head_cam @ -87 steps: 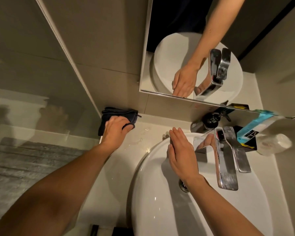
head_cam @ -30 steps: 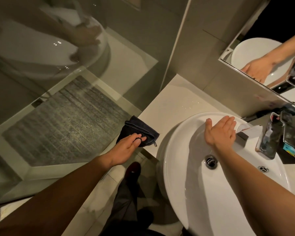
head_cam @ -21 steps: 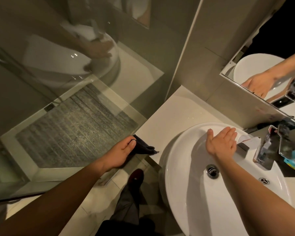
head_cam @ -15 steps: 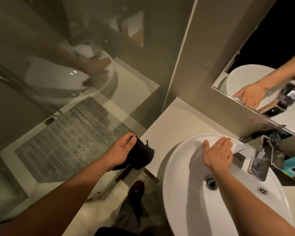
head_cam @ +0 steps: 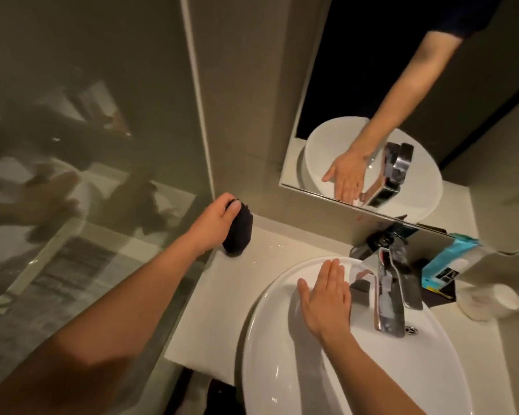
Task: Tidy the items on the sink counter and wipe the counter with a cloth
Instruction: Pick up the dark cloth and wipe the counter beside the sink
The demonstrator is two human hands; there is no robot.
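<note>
My left hand (head_cam: 213, 224) grips a bunched dark cloth (head_cam: 239, 235) at the back left corner of the pale counter (head_cam: 222, 304), next to the glass screen; the cloth's lower end touches the counter. My right hand (head_cam: 325, 298) lies flat, fingers together, on the far inner wall of the white basin (head_cam: 282, 354), just left of the chrome tap (head_cam: 390, 295). A few water drops glint on the counter between cloth and basin.
Right of the tap stand a blue-and-white packet (head_cam: 450, 262) on a dark box and a white roll-shaped object (head_cam: 489, 301). A dark pump bottle (head_cam: 375, 247) sits behind the tap. The mirror (head_cam: 402, 100) hangs above; a glass shower screen (head_cam: 87, 145) borders the left.
My left hand lifted the cloth off the counter's front left edge and carried it to the back corner by the wall. My right hand stayed on the basin.
</note>
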